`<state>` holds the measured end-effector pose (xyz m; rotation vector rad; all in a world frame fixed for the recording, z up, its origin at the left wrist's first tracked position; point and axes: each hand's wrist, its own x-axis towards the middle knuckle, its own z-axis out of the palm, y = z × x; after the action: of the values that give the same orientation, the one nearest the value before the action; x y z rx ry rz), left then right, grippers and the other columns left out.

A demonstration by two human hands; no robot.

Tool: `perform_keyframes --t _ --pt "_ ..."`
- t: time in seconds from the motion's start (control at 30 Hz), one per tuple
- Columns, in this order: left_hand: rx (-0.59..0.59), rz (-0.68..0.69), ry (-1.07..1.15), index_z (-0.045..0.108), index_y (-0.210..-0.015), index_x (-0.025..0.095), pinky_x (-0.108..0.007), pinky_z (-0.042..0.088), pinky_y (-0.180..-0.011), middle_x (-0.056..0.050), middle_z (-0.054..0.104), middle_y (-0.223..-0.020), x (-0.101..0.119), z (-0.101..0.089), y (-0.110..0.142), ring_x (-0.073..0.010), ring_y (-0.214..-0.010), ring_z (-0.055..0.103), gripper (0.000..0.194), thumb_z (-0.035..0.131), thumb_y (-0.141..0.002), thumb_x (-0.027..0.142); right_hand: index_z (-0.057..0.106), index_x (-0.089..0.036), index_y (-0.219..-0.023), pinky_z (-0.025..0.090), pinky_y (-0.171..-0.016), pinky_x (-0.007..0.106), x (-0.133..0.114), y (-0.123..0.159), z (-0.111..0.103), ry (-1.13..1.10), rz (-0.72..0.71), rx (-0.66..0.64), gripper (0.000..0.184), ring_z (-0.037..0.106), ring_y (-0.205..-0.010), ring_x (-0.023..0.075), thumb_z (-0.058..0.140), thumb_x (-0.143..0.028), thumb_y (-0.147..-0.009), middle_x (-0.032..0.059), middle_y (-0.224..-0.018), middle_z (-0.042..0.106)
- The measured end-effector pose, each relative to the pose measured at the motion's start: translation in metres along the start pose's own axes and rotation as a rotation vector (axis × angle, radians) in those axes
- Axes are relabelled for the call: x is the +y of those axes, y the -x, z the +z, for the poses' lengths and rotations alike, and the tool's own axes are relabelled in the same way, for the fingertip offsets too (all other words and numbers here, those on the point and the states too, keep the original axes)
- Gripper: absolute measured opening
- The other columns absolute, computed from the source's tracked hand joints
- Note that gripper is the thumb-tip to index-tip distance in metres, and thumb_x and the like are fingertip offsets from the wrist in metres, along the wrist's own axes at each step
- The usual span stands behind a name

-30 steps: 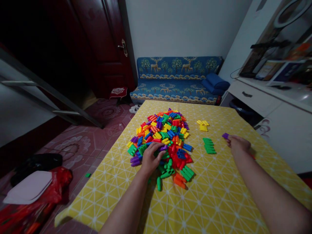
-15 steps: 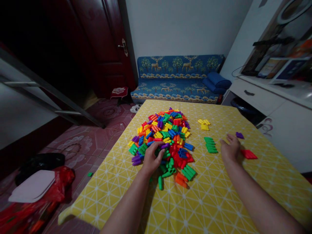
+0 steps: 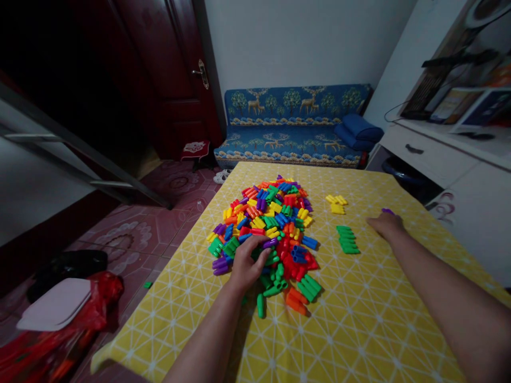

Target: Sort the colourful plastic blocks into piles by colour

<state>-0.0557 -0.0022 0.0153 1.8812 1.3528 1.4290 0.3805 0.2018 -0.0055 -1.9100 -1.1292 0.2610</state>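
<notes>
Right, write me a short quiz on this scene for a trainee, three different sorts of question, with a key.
1. Multiple choice: what colour is the piece at the fingertips of the left hand?
(a) orange
(b) purple
(c) yellow

2. True or false: the green group lies farther from the sofa than the yellow group does.

3. Fill in the two missing words: the green group lies between the mixed pile and the ____ ____.

Key: 1. b; 2. true; 3. right hand.
</notes>
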Motion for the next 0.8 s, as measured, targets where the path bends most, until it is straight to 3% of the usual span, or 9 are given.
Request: perform_keyframes --t 0.13,0.27,0.4,0.53,0.63,0.7,0.8 --pt "-0.005 0.009 -0.014 0.068 -0.109 0.022 -0.035 0.051 -0.09 -0.006 0.072 -0.107 0.0 0.0 0.0 -0.0219 -0.101 0.066 0.021 0.063 -0.089 0.025 0.067 -0.012 -0.084 0.032 -0.099 0.056 -0.008 0.002 0.002 0.056 0.049 -0.086 0.028 0.046 -0.126 0.037 0.076 -0.034 -0.07 0.0281 -0.126 0.054" --pt "0.002 0.033 -0.015 0.066 -0.111 0.02 -0.035 0.051 -0.09 -0.007 0.071 -0.107 0.0 0.0 0.001 -0.022 -0.101 0.066 0.023 0.059 -0.089 0.02 0.067 -0.011 -0.102 0.03 -0.106 0.051 -0.03 0.028 0.001 -0.012 -0.075 -0.061 0.029 0.044 -0.131 0.0318 0.062 -0.031 -0.083 0.0274 -0.135 0.052" --pt "0.025 0.026 -0.014 0.066 -0.108 0.019 -0.035 0.052 -0.088 -0.007 0.072 -0.104 0.0 0.001 0.001 -0.0222 -0.098 0.067 0.021 0.061 -0.088 0.021 0.062 -0.015 -0.117 0.044 -0.1 0.043 -0.076 0.092 0.007 -0.197 -0.257 -0.042 0.033 0.058 -0.118 0.025 0.053 -0.029 -0.088 0.0156 -0.126 0.062" --pt "0.041 0.035 0.001 0.067 -0.107 0.019 -0.034 0.053 -0.087 -0.007 0.072 -0.104 -0.002 0.001 0.0 -0.0222 -0.098 0.068 0.019 0.063 -0.089 0.025 0.065 -0.021 -0.113 0.055 -0.082 0.036 -0.129 0.187 0.002 -0.437 -0.566 -0.375 0.028 0.068 -0.096 0.0215 0.057 -0.034 -0.09 0.008 -0.11 0.071" --pt "0.019 0.103 0.049 0.067 -0.107 0.02 -0.034 0.053 -0.089 -0.008 0.072 -0.104 -0.001 0.001 0.0 -0.0214 -0.099 0.068 0.019 0.065 -0.089 0.023 0.064 -0.024 -0.121 0.054 -0.092 0.04 -0.154 0.243 -0.005 -0.337 -0.778 -0.514 0.033 0.065 -0.108 0.0238 0.063 -0.03 -0.089 0.0081 -0.12 0.068" --pt "-0.004 0.162 0.089 0.068 -0.106 0.02 -0.034 0.053 -0.09 -0.008 0.072 -0.104 0.0 0.002 -0.001 -0.0208 -0.099 0.068 0.019 0.066 -0.088 0.02 0.063 -0.025 -0.126 0.051 -0.098 0.042 -0.161 0.266 -0.006 -0.282 -0.863 -0.556 0.039 0.062 -0.114 0.0251 0.066 -0.027 -0.087 0.0082 -0.122 0.067" --pt "-0.005 0.212 0.119 0.068 -0.105 0.02 -0.033 0.054 -0.088 -0.007 0.073 -0.102 0.001 0.003 -0.001 -0.0203 -0.097 0.068 0.02 0.068 -0.086 0.018 0.069 -0.024 -0.113 0.054 -0.092 0.037 -0.163 0.281 -0.003 -0.314 -0.89 -0.599 0.025 0.066 -0.104 0.0218 0.062 -0.02 -0.089 0.0066 -0.11 0.071"
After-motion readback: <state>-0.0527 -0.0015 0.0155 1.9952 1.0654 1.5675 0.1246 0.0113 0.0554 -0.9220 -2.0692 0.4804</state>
